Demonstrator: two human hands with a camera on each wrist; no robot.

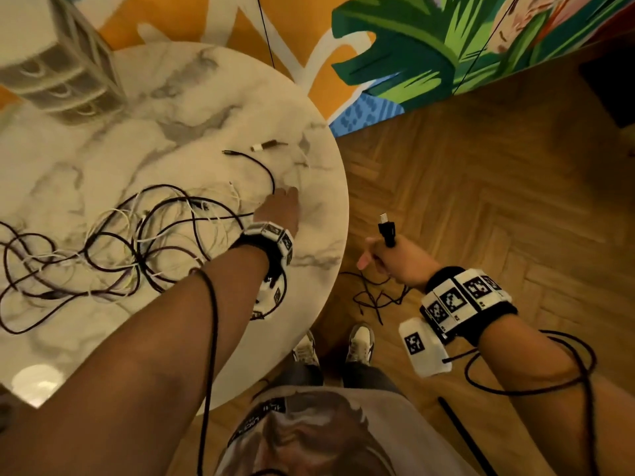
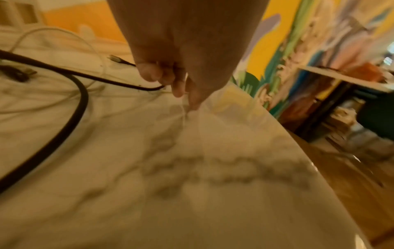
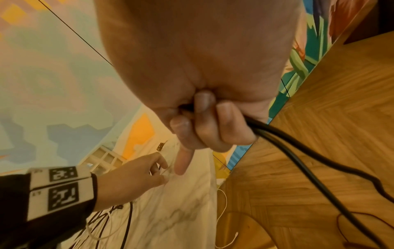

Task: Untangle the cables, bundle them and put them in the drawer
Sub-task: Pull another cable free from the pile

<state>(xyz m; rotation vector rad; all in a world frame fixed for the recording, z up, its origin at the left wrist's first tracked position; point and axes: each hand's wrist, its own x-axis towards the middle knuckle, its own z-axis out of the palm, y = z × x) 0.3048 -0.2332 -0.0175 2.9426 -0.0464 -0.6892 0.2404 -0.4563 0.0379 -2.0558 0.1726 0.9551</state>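
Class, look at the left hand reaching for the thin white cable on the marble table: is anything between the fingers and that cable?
Nothing visible: the left hand already pinches the white cable near the table's edge.

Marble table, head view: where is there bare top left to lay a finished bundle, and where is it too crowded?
Bare marble table lies between the drawer unit and the loose plug, along the right rim past the left hand, and near the front edge below the cable tangle. The tangle crowds the left-centre. The right hand holds a black cable off-table.
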